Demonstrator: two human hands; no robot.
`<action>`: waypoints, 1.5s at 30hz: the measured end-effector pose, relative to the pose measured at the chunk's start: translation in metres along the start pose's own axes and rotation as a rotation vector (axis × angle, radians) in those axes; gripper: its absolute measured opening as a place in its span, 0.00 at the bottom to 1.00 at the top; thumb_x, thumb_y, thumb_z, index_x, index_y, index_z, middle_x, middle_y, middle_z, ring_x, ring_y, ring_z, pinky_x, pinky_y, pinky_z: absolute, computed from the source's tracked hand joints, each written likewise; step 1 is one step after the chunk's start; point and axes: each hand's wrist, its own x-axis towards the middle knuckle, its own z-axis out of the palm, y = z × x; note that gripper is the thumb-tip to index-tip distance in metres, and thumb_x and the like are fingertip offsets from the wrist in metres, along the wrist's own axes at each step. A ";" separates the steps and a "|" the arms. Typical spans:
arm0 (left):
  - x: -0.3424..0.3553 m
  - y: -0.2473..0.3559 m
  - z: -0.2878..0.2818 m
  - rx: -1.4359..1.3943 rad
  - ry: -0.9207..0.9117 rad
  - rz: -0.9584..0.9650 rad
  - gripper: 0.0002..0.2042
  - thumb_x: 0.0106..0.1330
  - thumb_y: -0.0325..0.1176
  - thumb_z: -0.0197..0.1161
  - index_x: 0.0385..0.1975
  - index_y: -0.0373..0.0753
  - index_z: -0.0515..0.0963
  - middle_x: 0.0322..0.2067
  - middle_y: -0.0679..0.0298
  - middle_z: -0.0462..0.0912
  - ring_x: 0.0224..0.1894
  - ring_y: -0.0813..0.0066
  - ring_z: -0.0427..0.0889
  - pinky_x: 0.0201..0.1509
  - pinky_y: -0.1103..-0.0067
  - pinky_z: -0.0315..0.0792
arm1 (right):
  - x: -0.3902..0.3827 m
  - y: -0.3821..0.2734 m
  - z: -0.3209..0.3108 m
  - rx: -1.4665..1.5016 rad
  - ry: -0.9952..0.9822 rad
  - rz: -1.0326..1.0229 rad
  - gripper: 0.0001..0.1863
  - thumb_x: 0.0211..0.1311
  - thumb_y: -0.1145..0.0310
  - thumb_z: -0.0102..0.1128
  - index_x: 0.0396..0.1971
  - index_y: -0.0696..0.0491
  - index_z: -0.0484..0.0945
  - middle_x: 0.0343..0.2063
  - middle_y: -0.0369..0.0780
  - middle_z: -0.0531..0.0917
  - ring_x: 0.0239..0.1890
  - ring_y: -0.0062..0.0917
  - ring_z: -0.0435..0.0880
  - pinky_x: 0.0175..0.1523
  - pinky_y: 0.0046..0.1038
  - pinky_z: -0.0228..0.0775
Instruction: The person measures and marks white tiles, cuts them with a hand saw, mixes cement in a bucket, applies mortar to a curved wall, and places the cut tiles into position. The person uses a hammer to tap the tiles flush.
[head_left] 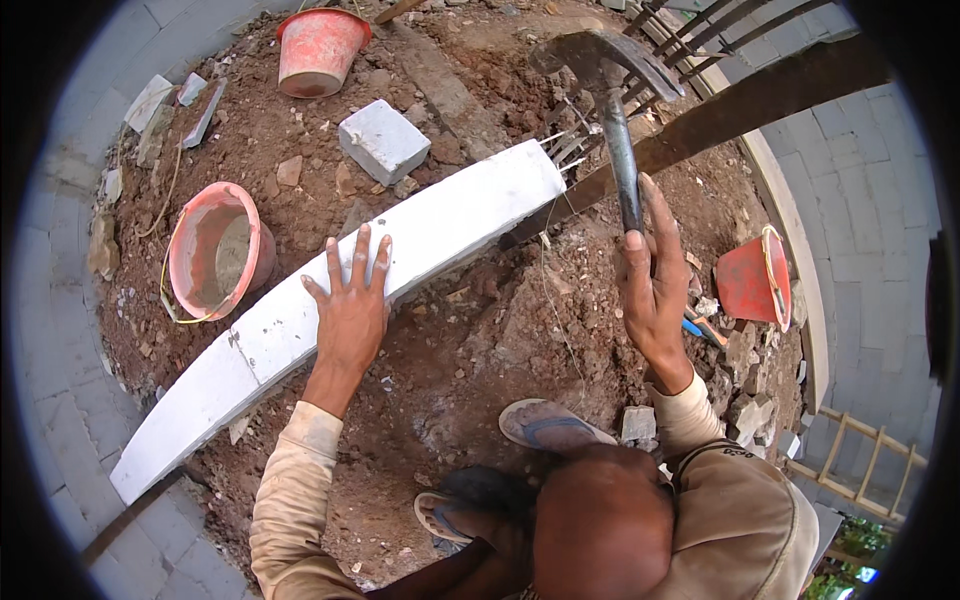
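A long row of white blocks point(450, 215) runs from lower left to upper right, with a dark seam showing across it. My left hand point(352, 318) lies on its top face, fingers spread and pressed flat. Raised on the right is a claw hammer point(622, 140) with a worn metal head and dark handle. My right hand point(655, 300) grips the lower end of that handle, head pointing away from me. The hammer is apart from the blocks. Thin rods point(575, 145) stick out near the row's far end.
Red buckets stand at far point(322, 55), left point(222, 250) and right point(752, 280). A loose grey-white block point(384, 142) lies beyond the row. A dark board point(760, 105) and steel bars point(705, 30) are upper right. Rubble and a blue-handled tool point(690, 327) lie right; a ladder point(858, 465) stands lower right.
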 end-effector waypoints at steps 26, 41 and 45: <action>0.005 0.005 0.004 0.110 0.008 -0.036 0.44 0.69 0.41 0.67 0.81 0.54 0.47 0.82 0.60 0.43 0.80 0.37 0.46 0.66 0.27 0.64 | 0.009 0.063 0.027 -0.162 -0.025 -0.208 0.28 0.79 0.70 0.53 0.75 0.41 0.67 0.34 0.54 0.86 0.20 0.27 0.78 0.34 0.36 0.73; 0.005 0.004 0.009 0.114 0.006 -0.040 0.43 0.71 0.43 0.66 0.81 0.55 0.47 0.82 0.62 0.41 0.80 0.38 0.47 0.65 0.27 0.65 | 0.005 0.070 0.033 -0.267 -0.240 0.123 0.27 0.80 0.66 0.51 0.75 0.36 0.68 0.21 0.50 0.79 0.18 0.26 0.69 0.31 0.37 0.70; 0.008 0.004 0.004 0.137 0.034 -0.044 0.43 0.70 0.44 0.67 0.81 0.56 0.47 0.82 0.63 0.43 0.80 0.38 0.49 0.65 0.27 0.65 | -0.002 0.065 0.031 -0.188 -0.203 -0.099 0.26 0.80 0.65 0.51 0.75 0.39 0.68 0.40 0.50 0.87 0.26 0.24 0.78 0.40 0.32 0.75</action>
